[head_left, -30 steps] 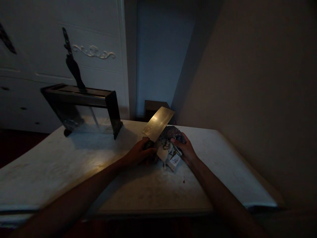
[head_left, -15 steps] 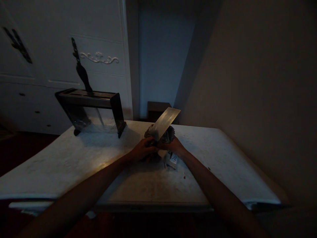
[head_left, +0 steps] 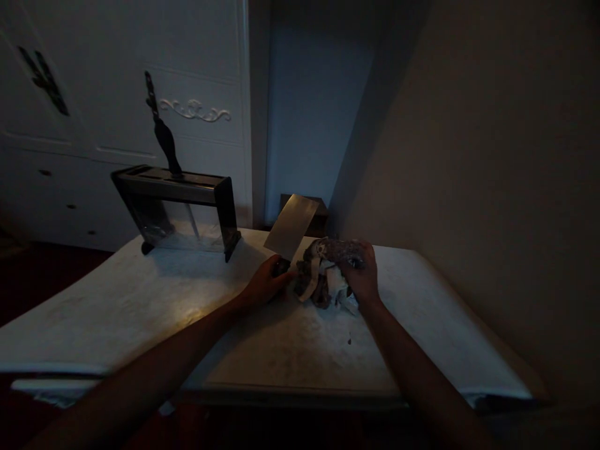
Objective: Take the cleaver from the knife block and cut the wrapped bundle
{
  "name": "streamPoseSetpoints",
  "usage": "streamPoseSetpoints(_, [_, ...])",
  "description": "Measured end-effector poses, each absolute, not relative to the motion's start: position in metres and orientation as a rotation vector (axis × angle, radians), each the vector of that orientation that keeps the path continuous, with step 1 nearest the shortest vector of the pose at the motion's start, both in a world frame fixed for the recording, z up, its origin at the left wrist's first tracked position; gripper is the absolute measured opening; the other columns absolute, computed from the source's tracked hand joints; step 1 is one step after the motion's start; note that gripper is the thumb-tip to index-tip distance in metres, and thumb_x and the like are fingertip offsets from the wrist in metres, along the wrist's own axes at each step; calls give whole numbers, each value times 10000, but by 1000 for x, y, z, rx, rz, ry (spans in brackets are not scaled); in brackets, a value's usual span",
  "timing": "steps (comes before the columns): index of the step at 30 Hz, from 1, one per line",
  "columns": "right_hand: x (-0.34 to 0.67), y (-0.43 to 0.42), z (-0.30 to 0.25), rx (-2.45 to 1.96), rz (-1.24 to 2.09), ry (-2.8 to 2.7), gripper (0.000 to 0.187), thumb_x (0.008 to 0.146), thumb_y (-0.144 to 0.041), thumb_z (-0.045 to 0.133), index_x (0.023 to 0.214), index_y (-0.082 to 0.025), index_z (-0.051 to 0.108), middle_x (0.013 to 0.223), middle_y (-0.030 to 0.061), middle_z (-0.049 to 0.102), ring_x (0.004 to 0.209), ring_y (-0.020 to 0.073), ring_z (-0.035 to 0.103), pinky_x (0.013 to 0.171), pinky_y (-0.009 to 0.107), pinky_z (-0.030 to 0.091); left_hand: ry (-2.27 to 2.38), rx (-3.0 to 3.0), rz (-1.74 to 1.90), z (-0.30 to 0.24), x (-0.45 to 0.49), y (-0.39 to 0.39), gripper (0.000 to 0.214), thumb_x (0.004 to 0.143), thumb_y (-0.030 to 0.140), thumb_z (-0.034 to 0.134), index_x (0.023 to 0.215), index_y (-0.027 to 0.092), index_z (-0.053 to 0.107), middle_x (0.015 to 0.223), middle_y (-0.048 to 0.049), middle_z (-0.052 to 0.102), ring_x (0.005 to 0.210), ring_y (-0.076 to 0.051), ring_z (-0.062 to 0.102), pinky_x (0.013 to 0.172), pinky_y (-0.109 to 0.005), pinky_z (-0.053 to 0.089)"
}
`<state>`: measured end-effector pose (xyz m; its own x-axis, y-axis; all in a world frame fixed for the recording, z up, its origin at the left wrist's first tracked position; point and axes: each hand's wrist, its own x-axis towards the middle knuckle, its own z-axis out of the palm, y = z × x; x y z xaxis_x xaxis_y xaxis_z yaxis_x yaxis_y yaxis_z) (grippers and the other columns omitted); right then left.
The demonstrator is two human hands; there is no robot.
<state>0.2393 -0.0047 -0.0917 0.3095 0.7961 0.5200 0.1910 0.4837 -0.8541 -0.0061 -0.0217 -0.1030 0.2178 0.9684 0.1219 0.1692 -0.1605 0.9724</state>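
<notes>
A cleaver point(head_left: 291, 226) with a broad, pale blade tilts up above the table's far edge. My left hand point(head_left: 265, 282) is closed around its dark handle, most of which the fingers hide. To the right, my right hand point(head_left: 362, 275) grips a crumpled, mottled grey-brown rag point(head_left: 328, 251), whose folds and pale strips hang down over the table. A gap separates the rag from the blade. The light is dim, so the rag's lower part is hard to make out.
A black knife stand point(head_left: 171, 187) with clear sides stands at the table's back left, one dark-handled tool point(head_left: 165, 144) upright in it. The white table point(head_left: 140, 306) has a small dark crumb point(head_left: 349, 338) near the front. White cabinets point(head_left: 197, 56) and a wall point(head_left: 469, 144) lie beyond.
My right hand has moved right with the rag, away from the cleaver. The blade has shifted left and stands steeper. The rag hangs more loosely spread.
</notes>
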Motion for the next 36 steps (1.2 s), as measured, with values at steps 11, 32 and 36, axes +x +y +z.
streamPoseSetpoints(11, [215,-31,-77,-768,399,-1340,448,636,-227,793,1068,-297,696,1308,40,630,1253,281,556,1121,419,396,1136,1749,1021,-111,-8,-19,344,778,458,658,963,172,609,722,2,612,541,-143,535,486,-241,373])
streamPoseSetpoints(32, [201,9,-75,-784,-244,-2034,665,856,-184,544,1492,-229,354,1496,143,448,1415,295,389,1171,553,309,1266,2151,664,-106,-3,-20,354,868,311,560,1171,130,584,1082,-134,700,908,-243,664,791,-319,483])
streamPoseSetpoints(36, [205,3,-78,-766,-221,-2262,712,896,-219,517,1554,-197,244,1563,167,355,1478,297,272,1194,594,237,1296,2149,652,-105,-3,-20,337,852,262,559,1160,133,609,1076,-140,710,913,-257,679,791,-319,492])
